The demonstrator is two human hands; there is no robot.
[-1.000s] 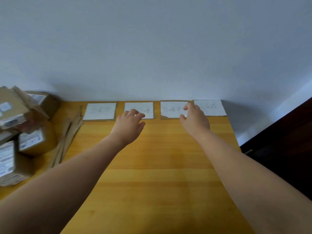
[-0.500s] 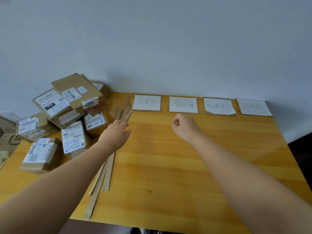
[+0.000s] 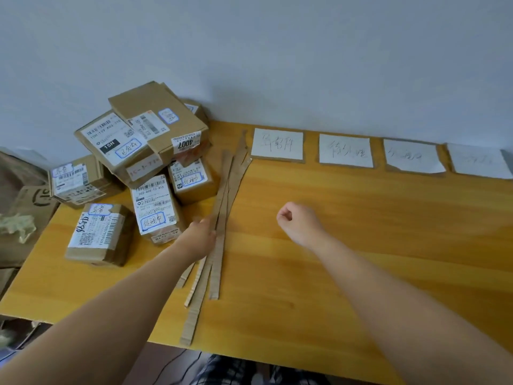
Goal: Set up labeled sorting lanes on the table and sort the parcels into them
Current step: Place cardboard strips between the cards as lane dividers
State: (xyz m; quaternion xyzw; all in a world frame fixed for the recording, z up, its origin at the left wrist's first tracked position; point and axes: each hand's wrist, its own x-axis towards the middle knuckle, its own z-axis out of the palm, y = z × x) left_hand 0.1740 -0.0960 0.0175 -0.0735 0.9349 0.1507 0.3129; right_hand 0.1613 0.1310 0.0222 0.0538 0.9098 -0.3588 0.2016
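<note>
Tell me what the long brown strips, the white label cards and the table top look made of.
Strips: corrugated cardboard, matte brown; fluted layers show at the cut ends.
Label cards: white paper on brown cardboard backing, whose edge peeks out.
Table top: yellow wood with straight grain and a slight sheen, possibly veneer or laminate.

The person's left forearm and right forearm are bare as far as the view shows, narrow at the wrist and broader toward the elbow. The left hand and the right hand are bare too. At the bottom edge is a patch of the person's clothing: dark checked cloth crossed with pale blue and white lines.
</note>
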